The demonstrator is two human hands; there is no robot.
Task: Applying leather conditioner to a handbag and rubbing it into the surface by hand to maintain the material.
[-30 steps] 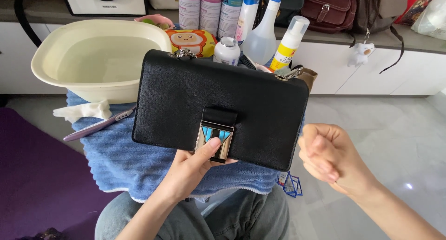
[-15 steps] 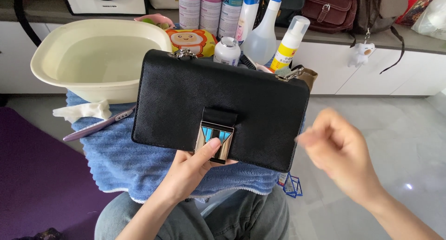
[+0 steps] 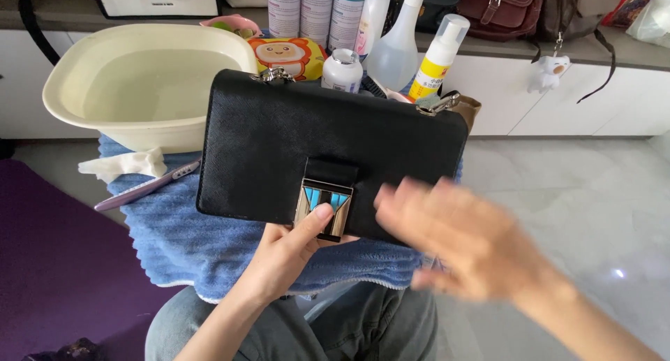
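Left hand (image 3: 286,253): one, fingers curled under the lower edge of one black handbag (image 3: 279,144), thumb pressed on its one metal clasp (image 3: 324,206) with blue inlay; the hand grips the bag from below. Right hand (image 3: 467,239): one, motion-blurred, fingers loosely spread, hovering in front of the bag's lower right corner, holding nothing visible; contact with the bag cannot be told. Handbag: upright, flap facing the camera, resting over one blue towel (image 3: 181,235) spread across the person's lap. On the towel, left of the bag: one lilac brush handle (image 3: 143,188), one crumpled white cloth (image 3: 122,164), one cream basin (image 3: 139,89) holding water. Behind the bag: roughly seven bottles (image 3: 394,47), one orange wipes pack (image 3: 286,55).
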